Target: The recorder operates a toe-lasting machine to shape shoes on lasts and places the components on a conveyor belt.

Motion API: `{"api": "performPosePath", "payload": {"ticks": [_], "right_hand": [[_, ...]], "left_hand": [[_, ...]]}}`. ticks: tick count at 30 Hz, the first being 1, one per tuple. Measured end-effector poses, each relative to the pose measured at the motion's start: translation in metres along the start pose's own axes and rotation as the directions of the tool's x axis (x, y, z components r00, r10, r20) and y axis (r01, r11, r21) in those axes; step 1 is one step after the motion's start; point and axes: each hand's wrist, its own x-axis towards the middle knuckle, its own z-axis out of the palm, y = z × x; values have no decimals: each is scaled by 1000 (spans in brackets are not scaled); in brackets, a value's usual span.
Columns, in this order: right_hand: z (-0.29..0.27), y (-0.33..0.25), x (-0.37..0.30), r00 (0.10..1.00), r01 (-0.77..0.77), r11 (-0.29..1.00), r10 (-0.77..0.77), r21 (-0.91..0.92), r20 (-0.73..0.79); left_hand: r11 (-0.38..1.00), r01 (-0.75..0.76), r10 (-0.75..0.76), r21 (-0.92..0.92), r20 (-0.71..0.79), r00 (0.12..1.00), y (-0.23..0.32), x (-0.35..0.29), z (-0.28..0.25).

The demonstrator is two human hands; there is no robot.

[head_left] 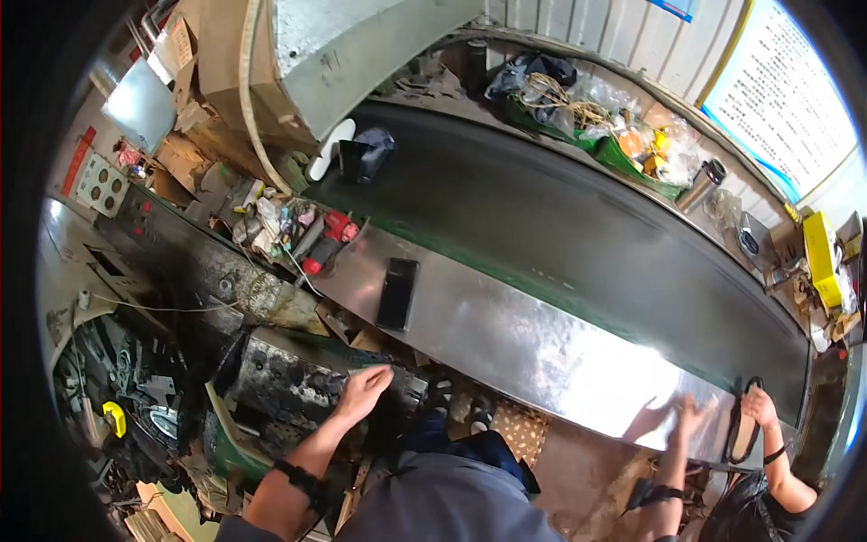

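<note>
My left hand (366, 394) hovers over the blackened machine block (287, 375), fingers curled together and nothing visible in them. Over the right part of the shiny metal ledge (506, 339), my right hand (692, 417) reaches forward with fingers apart, holding nothing; it is slightly blurred. Close to its right, a co-worker's hand (760, 406) touches the top of a dark-rimmed shoe sole (744, 426) with a tan middle, lying at the ledge's end. A black phone-like slab (397, 294) rests on the ledge's left part.
Beyond the ledge runs a wide dark conveyor belt (560, 212), carrying a white sole-shaped piece (331, 150) and a dark item (366, 154) far left. A red power tool (332, 242) lies among clutter. Behind the belt stand a green-rimmed heap of bags (623, 161) and a metal flask (702, 186).
</note>
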Motion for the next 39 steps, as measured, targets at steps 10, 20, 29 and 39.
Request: {"api": "performPosePath", "payload": {"ticks": [10, 20, 29, 39], "right_hand": [[255, -113, -278, 175, 741, 656, -398, 146, 900], [324, -172, -227, 660, 46, 953, 196, -299, 726], [377, -195, -232, 617, -694, 707, 487, 135, 618], [357, -161, -226, 337, -929, 368, 782, 49, 525]], "left_hand": [[778, -259, 358, 573, -64, 932, 163, 325, -69], [355, -366, -6, 860, 393, 919, 250, 478, -109], [882, -363, 370, 299, 36, 928, 288, 505, -103], [899, -77, 121, 431, -75, 990, 220, 574, -196]]}}
